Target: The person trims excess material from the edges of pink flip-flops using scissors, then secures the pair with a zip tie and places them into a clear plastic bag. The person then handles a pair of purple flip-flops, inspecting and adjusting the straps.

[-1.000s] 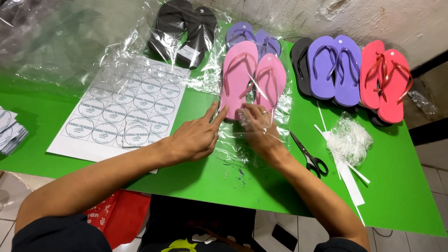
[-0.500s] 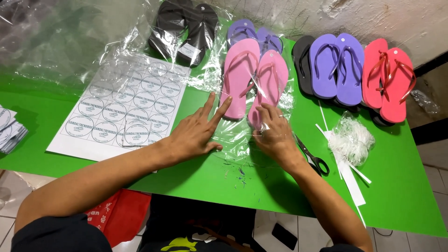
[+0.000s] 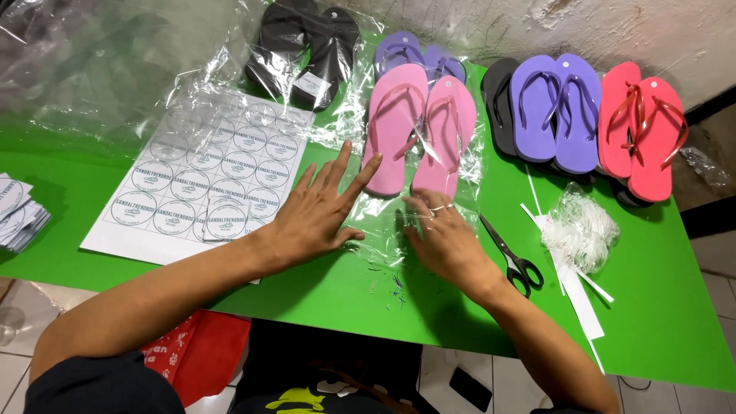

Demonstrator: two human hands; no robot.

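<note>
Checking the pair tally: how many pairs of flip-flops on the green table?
6, possibly more hidden. Black pair back centre, small purple pair behind the pink pair in clear wrap, black pair under the purple pair, red pair far right.

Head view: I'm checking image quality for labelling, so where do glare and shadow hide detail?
Head view: sharp overall; white glare streaks the clear plastic wrap over the pink flip-flops; the left hand and right hand cast soft shadows on the green table; the crumpled plastic top left looks hazy.
</note>
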